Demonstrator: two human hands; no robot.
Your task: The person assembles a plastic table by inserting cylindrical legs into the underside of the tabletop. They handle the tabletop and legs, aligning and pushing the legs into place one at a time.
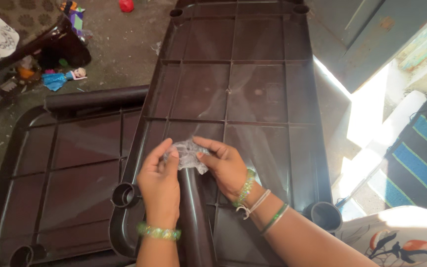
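Both hands hold a small crumpled clear plastic bag (189,154) between their fingertips. My left hand (159,178) pinches its left side and my right hand (226,165) pinches its right side. Green bangles circle both wrists. The bag hangs just above an upturned dark brown plastic table top (233,79) with ribbed panels and round leg sockets. A dark brown tube-shaped table leg (193,217) lies on it, right under my hands.
A second upturned brown table top (60,173) lies at the left, with another tube leg (95,97) across its far edge. Toys and a doll (65,78) litter the floor at upper left. A striped mat (421,158) and sunlit doorway are at the right.
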